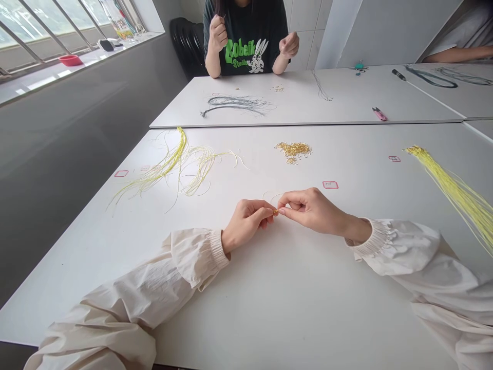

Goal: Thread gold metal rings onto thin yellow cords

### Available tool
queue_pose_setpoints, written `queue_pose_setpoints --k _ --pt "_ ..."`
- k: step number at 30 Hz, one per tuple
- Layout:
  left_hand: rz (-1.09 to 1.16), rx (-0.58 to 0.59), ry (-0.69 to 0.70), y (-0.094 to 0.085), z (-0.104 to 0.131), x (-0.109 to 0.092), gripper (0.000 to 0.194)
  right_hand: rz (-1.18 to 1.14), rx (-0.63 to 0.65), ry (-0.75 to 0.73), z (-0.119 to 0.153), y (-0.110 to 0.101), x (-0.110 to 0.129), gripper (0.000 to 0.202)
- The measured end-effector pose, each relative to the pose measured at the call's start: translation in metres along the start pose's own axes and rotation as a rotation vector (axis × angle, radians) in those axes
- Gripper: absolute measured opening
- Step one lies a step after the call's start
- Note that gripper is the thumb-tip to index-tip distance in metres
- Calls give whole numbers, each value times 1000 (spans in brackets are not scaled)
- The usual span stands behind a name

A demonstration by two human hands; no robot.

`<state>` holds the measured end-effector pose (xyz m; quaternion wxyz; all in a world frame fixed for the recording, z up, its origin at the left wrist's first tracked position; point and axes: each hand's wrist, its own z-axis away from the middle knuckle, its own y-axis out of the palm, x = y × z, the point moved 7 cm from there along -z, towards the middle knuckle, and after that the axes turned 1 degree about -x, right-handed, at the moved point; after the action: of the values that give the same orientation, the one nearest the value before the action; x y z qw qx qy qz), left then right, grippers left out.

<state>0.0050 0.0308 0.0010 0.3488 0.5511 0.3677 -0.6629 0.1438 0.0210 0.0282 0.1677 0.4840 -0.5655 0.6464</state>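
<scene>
Only thing I can really read is the green lettering [234, 50] on the black T-shirt [246, 25]; looks like "obeik" (can't call that stylised first letter) above "Studio"; the red-bordered labels [330, 185] on the white table [246, 308] are too tiny to make out.

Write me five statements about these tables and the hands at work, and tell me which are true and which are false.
1. The left hand pinches a tiny yellowish piece. True.
2. The pile of small pieces beyond the hands is silver. False: that pile is gold-coloured.
3. The pink thread snips lie on the far table. True.
4. The right hand rests on the yellow thread bundle at the right. False: it is at the left hand's fingertips, apart from that bundle.
5. The red dish stands on the windowsill. True.
</scene>
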Motion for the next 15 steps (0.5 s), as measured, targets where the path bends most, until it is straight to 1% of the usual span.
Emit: queue_pose_setpoints --k 4,10,15 --pt "-44 6 15 0 0 1 22 13 6 -26 0 1 1 14" --pt "-141 4 59 0 1 0 32 11 7 -27 0 0 0 14" --pt "-149 -17 85 -2 1 1 32 -100 39 22 -2 -4 -4 10"
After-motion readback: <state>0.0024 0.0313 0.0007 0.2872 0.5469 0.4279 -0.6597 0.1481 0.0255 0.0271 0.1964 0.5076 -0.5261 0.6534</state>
